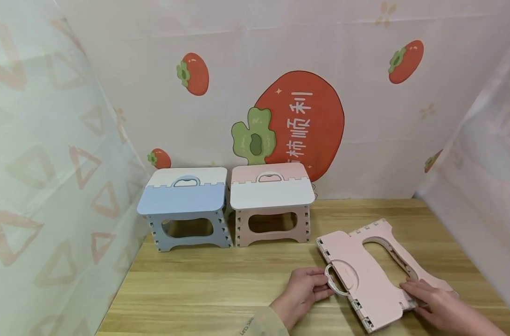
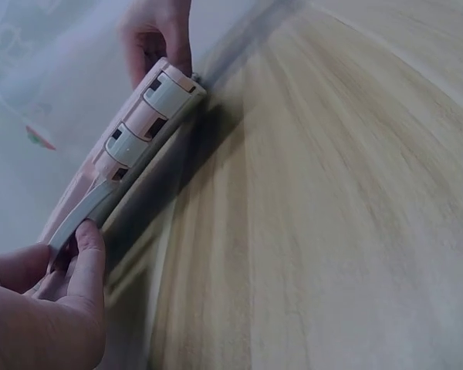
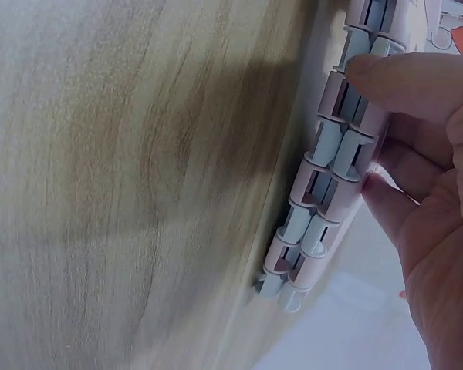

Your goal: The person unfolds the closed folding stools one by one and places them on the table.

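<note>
A pink folding stool (image 1: 370, 275), folded flat, is held slightly tilted over the wood-grain table at the right in the head view. My left hand (image 1: 303, 291) pinches its white carrying handle (image 1: 334, 282) between thumb and fingers, as the left wrist view also shows. On the far side, my right hand (image 1: 437, 303) grips the stool's leg edge near the oval opening. The right wrist view has the thumb over the pink and white hinge row (image 3: 324, 169), fingers behind it. Part of the stool's underside is hidden.
Two unfolded stools stand side by side near the back: a blue one with a white-and-blue top (image 1: 181, 198) and a pink one with a pink-and-white top (image 1: 273, 193). A tomato-print cloth (image 1: 380, 116) hangs behind the table (image 1: 196, 289), with cloth on both sides.
</note>
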Action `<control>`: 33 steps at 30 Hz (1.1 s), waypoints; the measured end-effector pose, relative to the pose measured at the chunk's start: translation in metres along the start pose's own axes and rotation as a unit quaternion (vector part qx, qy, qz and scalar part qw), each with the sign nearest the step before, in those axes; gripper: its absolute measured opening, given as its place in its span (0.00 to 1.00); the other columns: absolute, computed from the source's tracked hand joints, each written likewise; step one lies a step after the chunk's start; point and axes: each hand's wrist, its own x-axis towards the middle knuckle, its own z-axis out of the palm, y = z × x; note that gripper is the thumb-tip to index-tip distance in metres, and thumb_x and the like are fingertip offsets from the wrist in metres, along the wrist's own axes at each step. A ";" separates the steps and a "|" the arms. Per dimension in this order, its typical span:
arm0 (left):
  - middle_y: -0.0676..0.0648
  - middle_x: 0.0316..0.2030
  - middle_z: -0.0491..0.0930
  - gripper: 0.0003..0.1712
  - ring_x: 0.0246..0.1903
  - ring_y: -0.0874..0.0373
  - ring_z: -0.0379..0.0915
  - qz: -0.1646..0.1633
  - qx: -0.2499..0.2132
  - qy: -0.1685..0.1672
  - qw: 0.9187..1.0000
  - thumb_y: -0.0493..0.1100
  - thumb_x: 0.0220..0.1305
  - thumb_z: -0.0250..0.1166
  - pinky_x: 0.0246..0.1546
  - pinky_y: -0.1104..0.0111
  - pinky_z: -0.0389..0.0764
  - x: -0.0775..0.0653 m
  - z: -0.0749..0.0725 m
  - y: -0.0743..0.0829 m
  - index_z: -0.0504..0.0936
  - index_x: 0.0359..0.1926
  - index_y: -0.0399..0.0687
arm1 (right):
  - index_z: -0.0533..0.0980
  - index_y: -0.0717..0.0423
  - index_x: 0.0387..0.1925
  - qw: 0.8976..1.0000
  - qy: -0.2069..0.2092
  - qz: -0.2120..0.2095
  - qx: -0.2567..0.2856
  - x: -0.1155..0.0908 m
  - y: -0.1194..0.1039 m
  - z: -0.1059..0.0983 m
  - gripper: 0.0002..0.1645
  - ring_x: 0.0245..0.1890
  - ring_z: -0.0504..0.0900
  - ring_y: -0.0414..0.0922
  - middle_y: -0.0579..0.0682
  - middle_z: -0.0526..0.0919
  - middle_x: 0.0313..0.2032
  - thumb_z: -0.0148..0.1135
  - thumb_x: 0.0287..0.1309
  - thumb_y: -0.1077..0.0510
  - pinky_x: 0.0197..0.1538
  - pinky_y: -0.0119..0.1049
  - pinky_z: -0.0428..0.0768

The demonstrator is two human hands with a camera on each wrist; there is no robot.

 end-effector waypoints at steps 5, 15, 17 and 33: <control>0.31 0.43 0.86 0.14 0.41 0.46 0.86 0.000 -0.011 0.004 1.000 0.25 0.63 0.63 0.47 0.54 0.88 -0.002 0.004 0.005 0.83 0.50 0.25 | 0.83 0.54 0.50 1.000 0.013 -0.002 -0.007 0.001 0.000 0.001 0.37 0.46 0.83 0.32 0.43 0.86 0.45 0.43 0.70 0.30 0.43 0.11 0.71; 0.31 0.45 0.86 0.16 0.43 0.45 0.86 0.008 -0.028 -0.014 0.999 0.26 0.63 0.64 0.49 0.56 0.87 -0.006 0.013 0.021 0.83 0.52 0.26 | 0.82 0.54 0.49 0.999 0.029 0.009 0.020 0.003 0.002 -0.002 0.26 0.44 0.82 0.30 0.40 0.85 0.42 0.76 0.54 0.44 0.48 0.10 0.70; 0.31 0.46 0.85 0.16 0.44 0.44 0.86 0.011 -0.030 -0.021 0.999 0.26 0.63 0.64 0.49 0.56 0.87 -0.006 0.014 0.023 0.83 0.52 0.26 | 0.82 0.54 0.49 0.999 0.027 0.010 0.026 0.002 0.002 -0.003 0.28 0.45 0.80 0.28 0.39 0.84 0.43 0.80 0.47 0.48 0.46 0.11 0.70; 0.32 0.43 0.87 0.14 0.41 0.47 0.87 0.023 -0.040 -0.055 0.997 0.26 0.61 0.67 0.46 0.58 0.88 -0.011 0.023 0.050 0.85 0.48 0.27 | 0.82 0.59 0.51 0.998 0.013 0.048 0.044 0.006 -0.004 -0.012 0.39 0.50 0.81 0.30 0.47 0.89 0.46 0.84 0.27 0.64 0.53 0.06 0.65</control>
